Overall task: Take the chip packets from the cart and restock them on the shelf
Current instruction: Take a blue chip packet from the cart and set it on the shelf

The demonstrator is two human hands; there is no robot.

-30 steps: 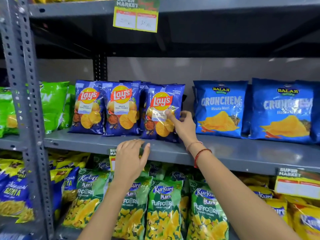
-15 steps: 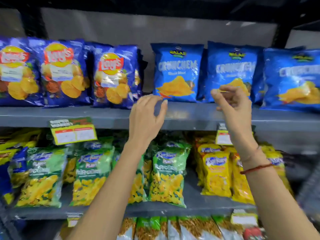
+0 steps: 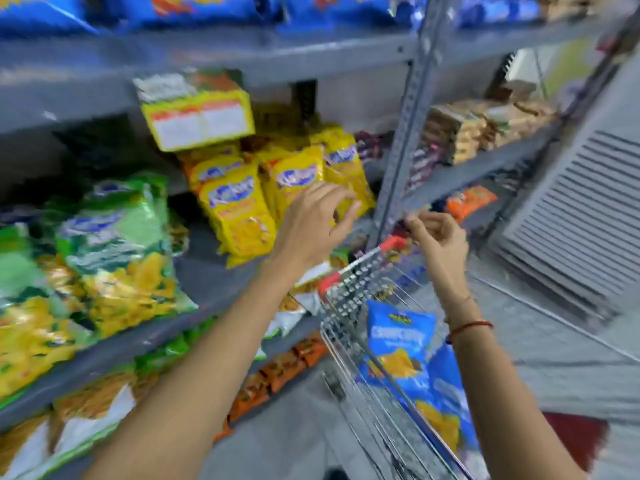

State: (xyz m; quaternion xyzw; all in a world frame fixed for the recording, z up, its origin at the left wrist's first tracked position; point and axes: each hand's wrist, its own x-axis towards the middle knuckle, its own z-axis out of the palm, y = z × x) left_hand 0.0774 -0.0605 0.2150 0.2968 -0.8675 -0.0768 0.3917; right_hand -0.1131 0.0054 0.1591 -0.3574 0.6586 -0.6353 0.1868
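Above the cart [image 3: 349, 282], left hand [image 3: 317, 223] and right hand [image 3: 438, 244], both empty, fingers curled.

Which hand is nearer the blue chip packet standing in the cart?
Right. The right hand hangs above the cart, almost over the blue chip packet. The left hand is up and to the left, in front of the yellow packets.

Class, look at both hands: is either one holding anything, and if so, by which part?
Nothing is held. The left hand is open and empty; the right hand is loosely curled, empty, above the wire cart.
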